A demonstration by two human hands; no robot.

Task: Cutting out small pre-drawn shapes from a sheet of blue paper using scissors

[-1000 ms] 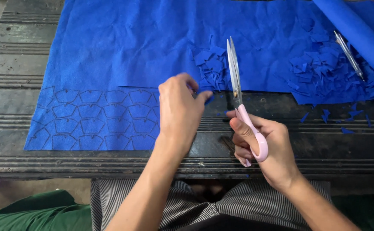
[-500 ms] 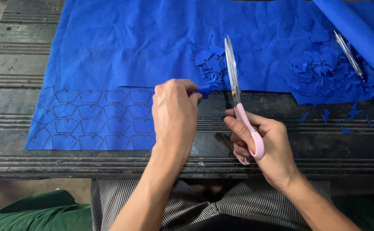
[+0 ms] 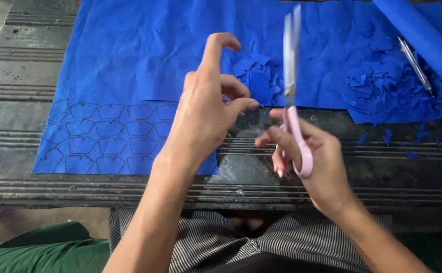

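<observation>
Right hand (image 3: 312,162) grips scissors (image 3: 292,96) by pink handle, blades blurred, raised over felt (image 3: 145,55). Left hand (image 3: 208,108) open, fingers curled, empty, above felt's cut edge. Felt judged light, limp, non-fragile; pinch near edge beside scissors.

A silver pen (image 3: 416,64) lies beside a rolled blue tube (image 3: 423,40) on the dark grooved bench (image 3: 18,81).

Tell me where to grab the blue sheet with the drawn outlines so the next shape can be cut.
Probably pinch the blue sheet at its cut edge, just right of the drawn outlines, coming from the near side with the left hand. That edge lies beside the bare bench, next to the scissors in the right hand.
</observation>
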